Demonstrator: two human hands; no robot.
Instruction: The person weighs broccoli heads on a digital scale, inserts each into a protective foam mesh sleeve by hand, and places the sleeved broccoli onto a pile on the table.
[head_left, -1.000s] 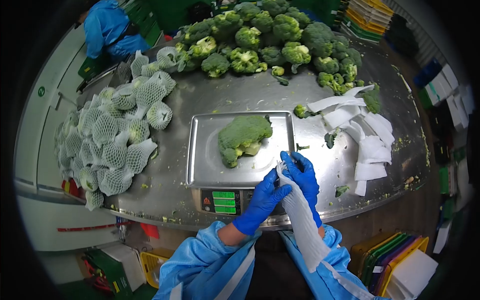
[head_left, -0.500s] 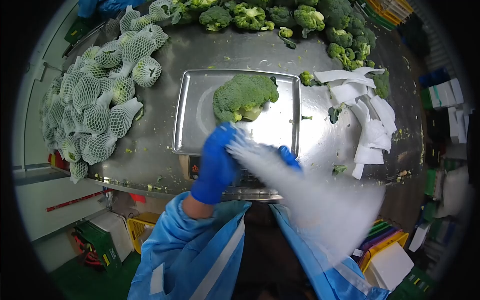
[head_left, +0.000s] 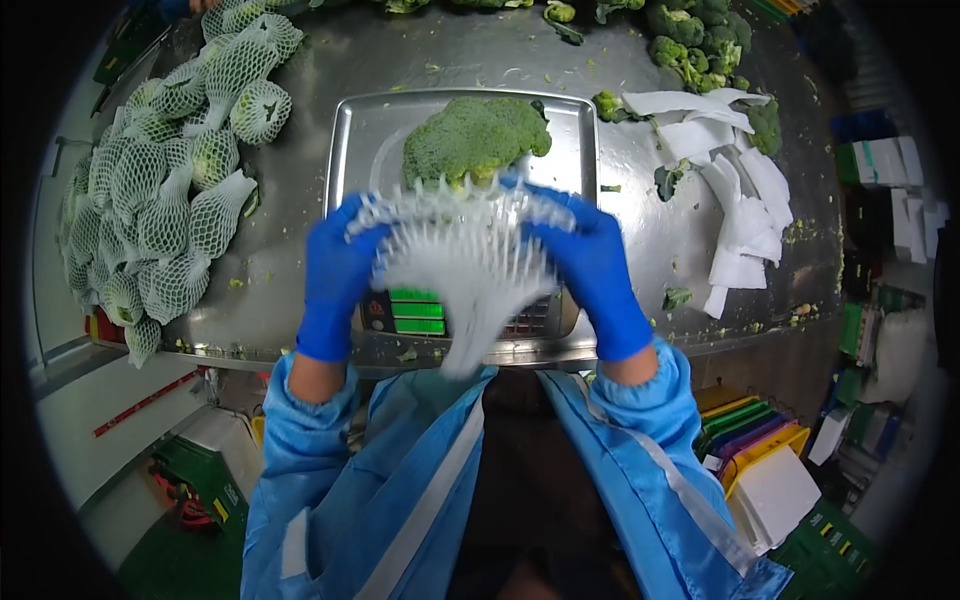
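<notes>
Between my two blue-gloved hands a white foam net sleeve (head_left: 465,260) is stretched wide, its mouth facing the broccoli and its tail hanging toward me. My left hand (head_left: 340,265) grips the left side of the rim, and my right hand (head_left: 590,265) grips the right side. Just beyond the sleeve, a broccoli head (head_left: 470,140) lies on the metal weighing tray (head_left: 338,135). The sleeve's edge overlaps the near side of the broccoli in view; whether they touch, I cannot tell. Partly hidden below the sleeve is the scale's lit green display (head_left: 417,312).
A heap of netted broccoli heads (head_left: 165,190) lies at the left of the steel table (head_left: 290,210). Flat white foam sleeves (head_left: 745,215) are spread at the right. More bare broccoli (head_left: 700,40) is piled along the back. Coloured crates (head_left: 750,440) stand below on the right.
The sleeve has swung from the right to the middle and been spread open by both hands. My right hand has come up into clear view. The camera's view has shifted slightly.
</notes>
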